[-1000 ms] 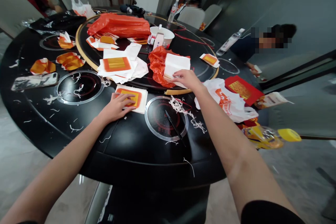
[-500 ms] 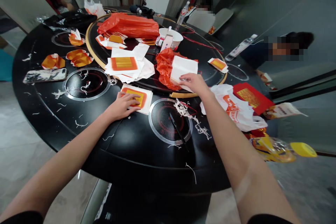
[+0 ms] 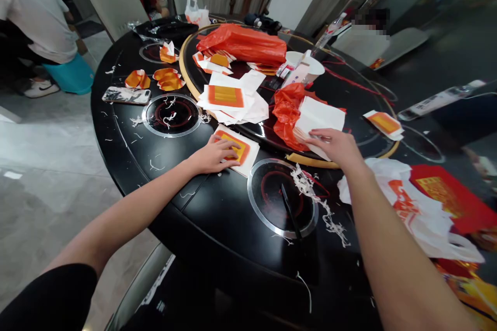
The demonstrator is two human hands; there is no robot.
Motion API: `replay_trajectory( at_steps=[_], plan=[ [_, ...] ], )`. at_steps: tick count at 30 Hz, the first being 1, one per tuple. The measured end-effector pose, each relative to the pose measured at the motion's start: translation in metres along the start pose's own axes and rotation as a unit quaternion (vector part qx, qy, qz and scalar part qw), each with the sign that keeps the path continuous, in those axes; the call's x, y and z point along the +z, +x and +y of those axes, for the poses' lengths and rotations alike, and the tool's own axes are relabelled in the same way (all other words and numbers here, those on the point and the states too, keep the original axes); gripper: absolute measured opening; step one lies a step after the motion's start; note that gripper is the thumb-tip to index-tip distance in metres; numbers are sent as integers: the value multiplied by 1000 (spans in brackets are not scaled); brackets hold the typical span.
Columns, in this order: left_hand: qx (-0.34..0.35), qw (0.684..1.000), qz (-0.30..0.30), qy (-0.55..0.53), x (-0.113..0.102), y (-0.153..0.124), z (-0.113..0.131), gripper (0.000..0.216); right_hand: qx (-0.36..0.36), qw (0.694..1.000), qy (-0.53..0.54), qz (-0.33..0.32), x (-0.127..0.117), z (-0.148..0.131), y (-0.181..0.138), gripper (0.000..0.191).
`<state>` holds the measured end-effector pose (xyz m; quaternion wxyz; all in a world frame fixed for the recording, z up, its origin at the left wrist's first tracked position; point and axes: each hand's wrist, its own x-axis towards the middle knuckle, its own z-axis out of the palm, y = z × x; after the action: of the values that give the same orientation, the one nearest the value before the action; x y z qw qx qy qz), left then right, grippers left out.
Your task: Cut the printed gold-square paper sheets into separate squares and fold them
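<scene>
The view has swung left since the last frames; my hands have not shifted. Left hand (image 3: pixel 215 155) lies flat, fingers slightly spread, pressing a printed paper square (image 3: pixel 248 163) onto the black table (image 3: pixel 217 227). Right hand (image 3: pixel 334 147) rests curved on the edge of a white paper stack (image 3: pixel 320 116), with no clear pinch, beside an orange bag (image 3: pixel 287 116) inside the turntable's gold rim (image 3: pixel 310 161).

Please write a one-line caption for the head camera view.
Left hand presses a yellow-and-orange paper square; right hand touches a white paper stack.
</scene>
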<state>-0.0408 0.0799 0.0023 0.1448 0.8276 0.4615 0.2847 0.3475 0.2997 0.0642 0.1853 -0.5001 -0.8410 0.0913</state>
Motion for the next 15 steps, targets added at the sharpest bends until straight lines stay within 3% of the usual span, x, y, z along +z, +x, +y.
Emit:
replay_trajectory(
  at_steps=[15],
  plan=[
    [-3,1000,8,-13,2,-2,-2,35,-17,1000,-2,8,-3,-9,-4,23]
  ],
)
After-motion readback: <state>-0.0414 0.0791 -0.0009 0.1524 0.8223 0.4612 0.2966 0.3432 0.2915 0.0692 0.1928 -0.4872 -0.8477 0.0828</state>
